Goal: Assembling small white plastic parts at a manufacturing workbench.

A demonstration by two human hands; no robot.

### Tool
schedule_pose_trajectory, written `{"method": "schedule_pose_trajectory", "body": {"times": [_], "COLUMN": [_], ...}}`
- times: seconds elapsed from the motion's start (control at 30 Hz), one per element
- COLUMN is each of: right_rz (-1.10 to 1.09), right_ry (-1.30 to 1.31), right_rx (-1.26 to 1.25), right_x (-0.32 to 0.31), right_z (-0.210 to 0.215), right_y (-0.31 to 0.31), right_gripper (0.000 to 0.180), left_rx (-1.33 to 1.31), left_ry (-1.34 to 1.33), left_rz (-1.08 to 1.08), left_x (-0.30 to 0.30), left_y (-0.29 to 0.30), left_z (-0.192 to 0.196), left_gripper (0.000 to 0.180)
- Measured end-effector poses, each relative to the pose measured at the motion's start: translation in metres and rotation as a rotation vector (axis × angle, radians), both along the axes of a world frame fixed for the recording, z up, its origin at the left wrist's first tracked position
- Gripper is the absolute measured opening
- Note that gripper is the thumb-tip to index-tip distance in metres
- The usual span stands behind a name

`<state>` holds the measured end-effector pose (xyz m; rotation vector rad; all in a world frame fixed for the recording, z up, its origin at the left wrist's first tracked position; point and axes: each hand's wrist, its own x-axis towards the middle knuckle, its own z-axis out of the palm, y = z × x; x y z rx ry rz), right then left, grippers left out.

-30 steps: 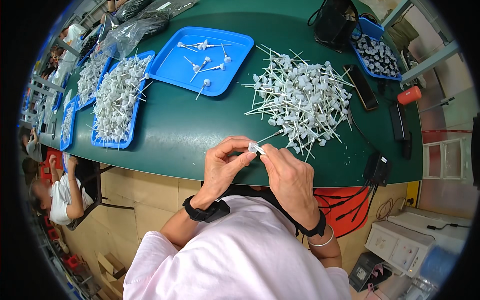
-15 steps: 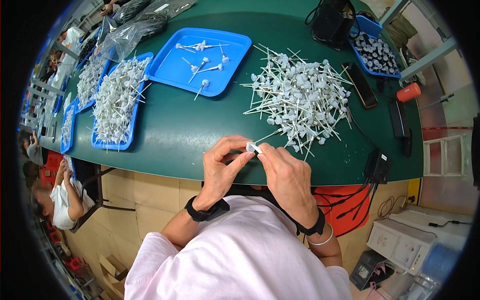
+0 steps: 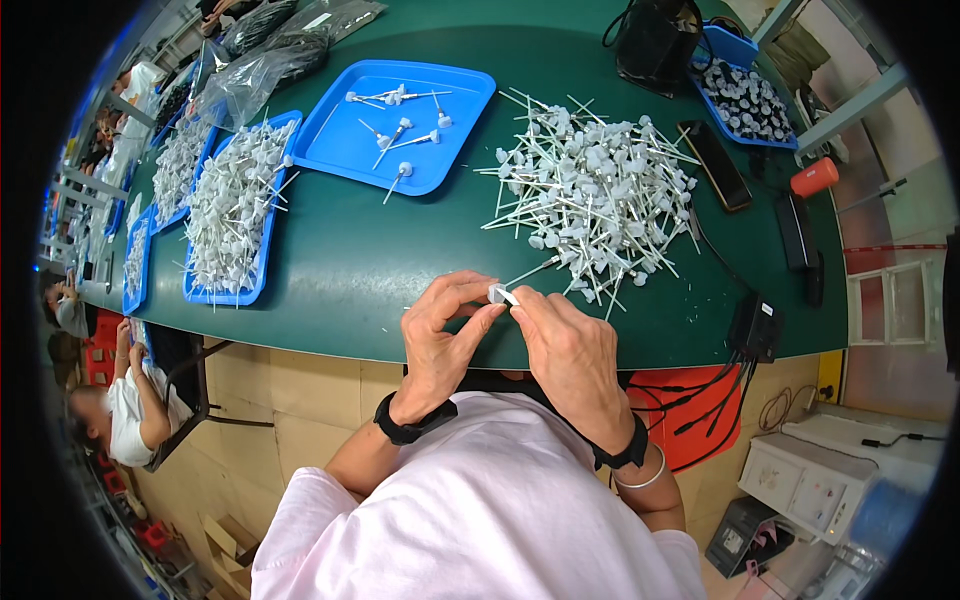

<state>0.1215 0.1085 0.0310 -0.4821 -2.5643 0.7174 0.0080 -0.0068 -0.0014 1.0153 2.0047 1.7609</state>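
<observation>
At the table's near edge, my left hand (image 3: 440, 335) and my right hand (image 3: 572, 348) meet, fingertips pinched on one small whitish plastic piece (image 3: 496, 293). Its translucent end sits between my left thumb and forefinger, while my right fingers close on the side with a flat white part. The fingers cover much of it, so its full shape is hidden. Just beyond my right fingers lies a large heap of thin white sticks with translucent heads (image 3: 590, 190). One stick (image 3: 532, 270) reaches from the heap toward my fingertips; whether it joins the held piece I cannot make out.
A blue tray (image 3: 330, 150) with several stick pieces lies ahead; fuller blue trays (image 3: 262, 270) stand left. Rightward are a phone (image 3: 716, 165), a black bag (image 3: 655, 45), a tray of dark-and-clear parts (image 3: 745, 105), a red cylinder (image 3: 814, 177) and a cabled black box (image 3: 755, 328).
Both hands keep their pinch on the small piece, which appears turned very slightly. The whole view has shifted a little; the heap and trays look unchanged.
</observation>
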Motion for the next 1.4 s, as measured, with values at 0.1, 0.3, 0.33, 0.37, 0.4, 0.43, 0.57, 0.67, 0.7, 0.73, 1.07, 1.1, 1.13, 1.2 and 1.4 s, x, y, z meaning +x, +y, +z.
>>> {"method": "schedule_pose_trajectory", "body": {"times": [0.1, 0.3, 0.33, 0.37, 0.4, 0.43, 0.57, 0.67, 0.7, 0.73, 1.07, 1.1, 1.13, 1.2, 1.4], "right_rz": [-0.002, 0.003, 0.006, 0.010, 0.014, 0.018, 0.039, 0.062, 0.071, 0.070, 0.174, 0.184, 0.198, 0.228, 0.282], "right_ry": [-0.003, 0.016, 0.018, 0.020, 0.022, 0.031, 0.055, 0.053, 0.051, 0.020, -0.118, -0.134, -0.122, -0.098, -0.198], "right_rx": [-0.003, -0.010, -0.015, -0.020, -0.024, -0.055, -0.192, -0.319, -0.364, -0.410, -0.836, -0.882, -0.894, -0.917, -1.312], "right_x": [0.000, 0.002, 0.002, 0.002, 0.002, 0.002, 0.001, 0.001, 0.001, 0.001, 0.001, 0.001, 0.000, 0.000, 0.000], "right_z": [0.001, 0.003, 0.002, 0.002, 0.001, 0.001, 0.000, 0.002, 0.003, 0.005, -0.009, -0.010, -0.011, -0.013, -0.013], "right_y": [0.000, 0.000, 0.000, 0.001, 0.001, 0.002, 0.005, 0.009, 0.010, 0.012, 0.030, 0.031, 0.031, 0.032, 0.036], "right_gripper": [0.016, 0.015, 0.015, 0.015, 0.015, 0.014, 0.012, 0.012, 0.013, 0.014, 0.020, 0.021, 0.022, 0.023, 0.029], "left_rx": [0.004, 0.065, 0.078, 0.090, 0.098, 0.106, 0.140, 0.138, 0.137, 0.135, 0.056, 0.052, 0.048, 0.043, 0.044], "left_ry": [-0.016, -0.218, -0.254, -0.291, -0.300, -0.310, -0.384, -0.323, -0.320, -0.316, -0.448, -0.448, -0.449, -0.448, -0.350], "left_rz": [-0.008, -0.081, -0.092, -0.103, -0.112, -0.121, -0.121, -0.083, -0.092, -0.102, -0.120, -0.120, -0.120, -0.117, -0.082], "left_x": [0.000, -0.003, -0.004, -0.004, -0.004, -0.005, -0.005, -0.003, -0.003, -0.005, -0.004, -0.004, -0.004, -0.003, -0.002], "left_y": [0.000, -0.001, -0.001, -0.001, -0.001, 0.000, -0.001, 0.000, -0.001, -0.003, -0.006, -0.006, -0.006, -0.007, -0.006], "left_z": [0.000, -0.006, -0.007, -0.007, -0.007, -0.007, -0.011, -0.010, -0.012, -0.016, -0.012, -0.012, -0.012, -0.013, -0.013], "left_gripper": [0.020, 0.022, 0.022, 0.023, 0.023, 0.023, 0.023, 0.025, 0.025, 0.025, 0.025, 0.025, 0.025, 0.025, 0.022]}}
